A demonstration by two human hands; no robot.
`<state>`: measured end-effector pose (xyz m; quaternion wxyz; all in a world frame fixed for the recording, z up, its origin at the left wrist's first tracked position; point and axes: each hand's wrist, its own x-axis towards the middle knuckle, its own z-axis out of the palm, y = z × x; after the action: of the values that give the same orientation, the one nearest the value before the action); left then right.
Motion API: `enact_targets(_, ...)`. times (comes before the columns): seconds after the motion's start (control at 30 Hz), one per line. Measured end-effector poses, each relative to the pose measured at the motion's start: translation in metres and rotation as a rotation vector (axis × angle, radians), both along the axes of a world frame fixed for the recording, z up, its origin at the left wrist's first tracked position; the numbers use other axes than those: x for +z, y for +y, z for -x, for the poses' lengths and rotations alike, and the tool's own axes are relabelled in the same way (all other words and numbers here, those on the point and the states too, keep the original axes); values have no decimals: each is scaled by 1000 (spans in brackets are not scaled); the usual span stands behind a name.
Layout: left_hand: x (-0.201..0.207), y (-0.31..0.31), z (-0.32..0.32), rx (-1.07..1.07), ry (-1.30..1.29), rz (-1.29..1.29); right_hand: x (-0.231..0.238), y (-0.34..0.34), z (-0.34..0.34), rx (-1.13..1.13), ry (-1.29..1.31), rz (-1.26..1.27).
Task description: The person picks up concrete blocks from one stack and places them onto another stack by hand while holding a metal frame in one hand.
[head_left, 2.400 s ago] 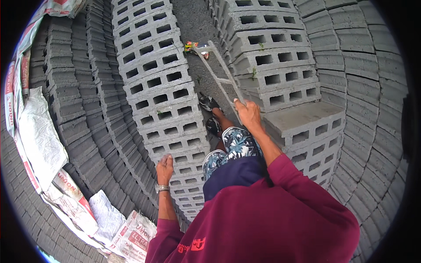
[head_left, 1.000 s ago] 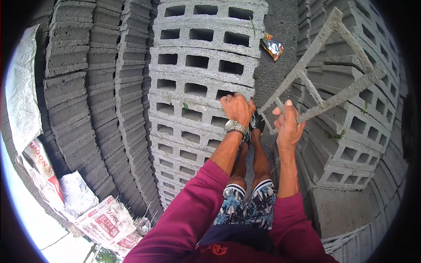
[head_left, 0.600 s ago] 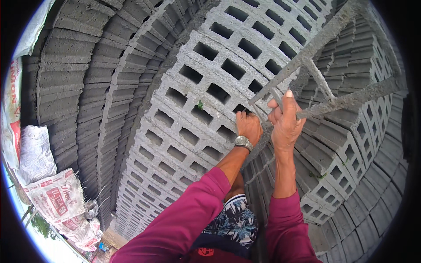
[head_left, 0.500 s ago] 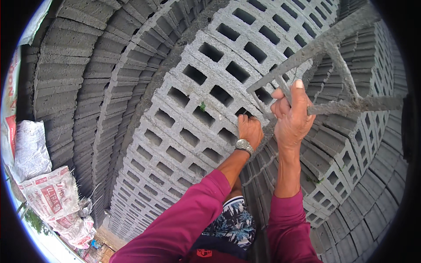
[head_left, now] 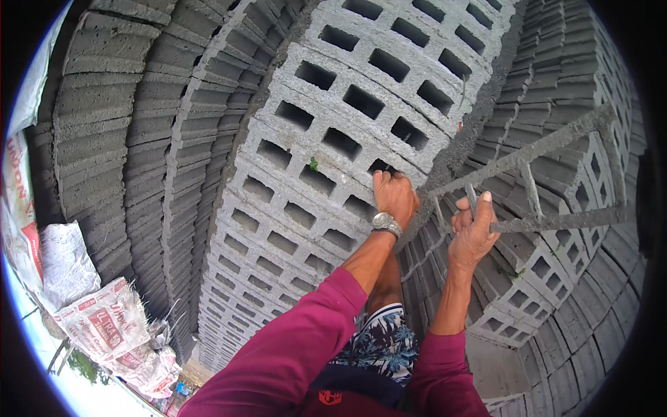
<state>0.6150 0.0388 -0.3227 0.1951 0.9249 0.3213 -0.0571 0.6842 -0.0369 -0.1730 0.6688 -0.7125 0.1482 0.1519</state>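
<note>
Row of hollow concrete blocks (head_left: 351,174): under the left hand (head_left: 396,201); each block likely heavy, rigid, gritty, brittle-edged, best taken by the web beside a hole.
Ladder-shaped frame (head_left: 556,221): extends rightward from the right hand (head_left: 476,233); probably stiff, rough, lighter; hold near its narrow end.
Right hand: curled around that end.
Left hand: fingers bent into a block hole; clasp cannot be told.

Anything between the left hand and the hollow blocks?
Nothing visible: the left hand is at an opening in the hollow blocks, its underside hidden. The gray frame held in the right hand sits to the right, not between.
</note>
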Motion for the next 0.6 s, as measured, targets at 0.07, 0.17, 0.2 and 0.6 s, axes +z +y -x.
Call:
enact_targets(0.07,3,-1,-1,-14,-12,18,-14,-33,4,-95,71,35)
enact_targets(0.17,8,-3,-8,29,61,0,-27,-59,6,-173,161,93)
enact_targets(0.2,7,-1,-4,39,66,-19,-33,-66,8,-196,193,120)
enact_targets(0.6,-7,-9,-3,-71,174,-138,-136,-74,-1,-132,172,268)
